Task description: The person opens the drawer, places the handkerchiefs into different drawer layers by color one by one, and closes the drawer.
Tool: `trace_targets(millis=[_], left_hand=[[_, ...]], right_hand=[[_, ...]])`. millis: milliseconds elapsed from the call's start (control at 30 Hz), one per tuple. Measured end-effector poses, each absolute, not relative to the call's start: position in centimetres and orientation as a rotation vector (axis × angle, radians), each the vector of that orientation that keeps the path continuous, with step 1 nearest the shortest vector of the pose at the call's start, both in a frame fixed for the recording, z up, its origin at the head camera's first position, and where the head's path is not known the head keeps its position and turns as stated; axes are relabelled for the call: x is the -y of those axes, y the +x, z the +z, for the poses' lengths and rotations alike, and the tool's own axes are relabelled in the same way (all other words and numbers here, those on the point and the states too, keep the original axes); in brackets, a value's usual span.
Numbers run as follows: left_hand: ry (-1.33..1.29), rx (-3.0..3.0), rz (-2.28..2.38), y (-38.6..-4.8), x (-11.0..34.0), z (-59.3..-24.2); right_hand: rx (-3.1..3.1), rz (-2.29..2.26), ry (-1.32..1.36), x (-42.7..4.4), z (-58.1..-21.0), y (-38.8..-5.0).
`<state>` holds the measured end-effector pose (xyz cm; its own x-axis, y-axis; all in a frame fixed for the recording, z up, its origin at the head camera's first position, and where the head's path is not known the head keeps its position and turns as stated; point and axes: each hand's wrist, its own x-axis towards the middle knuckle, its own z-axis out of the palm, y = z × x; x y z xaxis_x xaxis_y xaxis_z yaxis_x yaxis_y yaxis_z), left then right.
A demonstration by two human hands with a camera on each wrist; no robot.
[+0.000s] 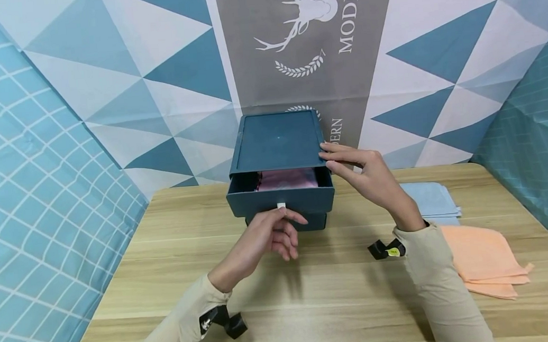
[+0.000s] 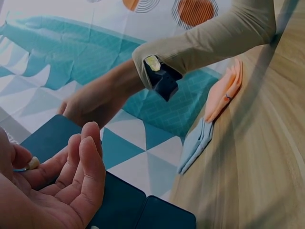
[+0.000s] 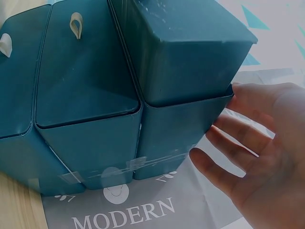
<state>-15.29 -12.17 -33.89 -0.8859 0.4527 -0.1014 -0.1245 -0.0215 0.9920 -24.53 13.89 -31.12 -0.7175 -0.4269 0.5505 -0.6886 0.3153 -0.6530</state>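
Observation:
A dark teal drawer cabinet point(image 1: 279, 141) stands at the back of the table. Its top drawer point(image 1: 252, 205) is pulled partway out, with folded pink cloth point(image 1: 288, 179) visible inside. At the front, my left hand point(image 1: 271, 233) pinches the drawer's small white pull tab point(image 1: 281, 205) between thumb and index finger; the other fingers hang loosely bent. My right hand point(image 1: 365, 172) rests its fingertips against the cabinet's right side near the top. In the right wrist view those fingers point(image 3: 238, 131) are extended along the cabinet wall, and two lower drawers point(image 3: 86, 71) are closed.
To the right on the wooden table point(image 1: 313, 316) lie folded light blue cloths point(image 1: 428, 198) and, nearer me, folded orange cloths point(image 1: 482, 254). Patterned fabric point(image 1: 176, 66) hangs behind the cabinet, with a blue gridded sheet point(image 1: 41, 182) on the left.

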Motion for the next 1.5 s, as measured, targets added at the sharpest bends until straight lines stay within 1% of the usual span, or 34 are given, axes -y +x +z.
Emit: trace_targets(millis=[633,1167,1500], left_hand=[[0.281,-1.931,1.984,-17.5,11.8,-34.2],[0.283,-1.919,1.994,-19.4,11.8,-34.2],[0.299,-1.911,1.998,-19.7,11.7,-34.1]], right_hand=[[2.313,1.339,1.019,-13.8,-31.4,-24.6],[2.316,1.342,1.004,-13.9,-31.5,-24.7],[2.325,1.338,0.996,-13.9,-31.2,-24.7]])
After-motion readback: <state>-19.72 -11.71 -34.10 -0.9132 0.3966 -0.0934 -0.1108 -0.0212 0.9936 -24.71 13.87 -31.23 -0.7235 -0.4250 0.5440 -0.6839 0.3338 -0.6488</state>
